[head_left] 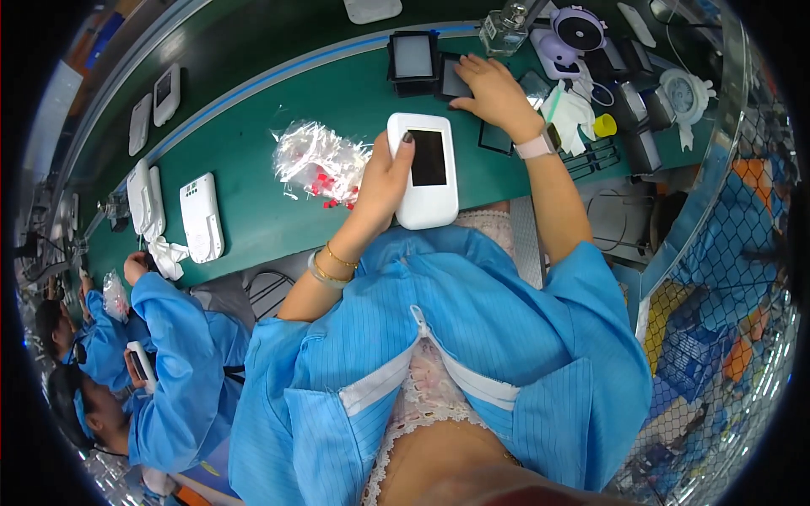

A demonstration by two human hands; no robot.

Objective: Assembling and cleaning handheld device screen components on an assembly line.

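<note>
My left hand [381, 184] is closed around the left side of a white handheld device [428, 207] with a dark rectangular screen, its thumb lying over the front by the screen. The device is at the near edge of the green bench. Further off, my right hand [496, 94] stretches out with fingers extended over a thin dark-framed panel [453, 78], touching or just above it. Left of that panel stands a stack of dark-framed panels [413, 57] with a pale top face. Another dark frame [495, 137] lies below my right wrist.
A clear plastic bag with small red and white parts [319, 164] lies left of the device. Several white devices [201, 218] rest further left, beside co-workers in blue. A glass bottle [504, 30], purple fan [572, 35], tissue [572, 114] and yellow cap [605, 126] crowd the right.
</note>
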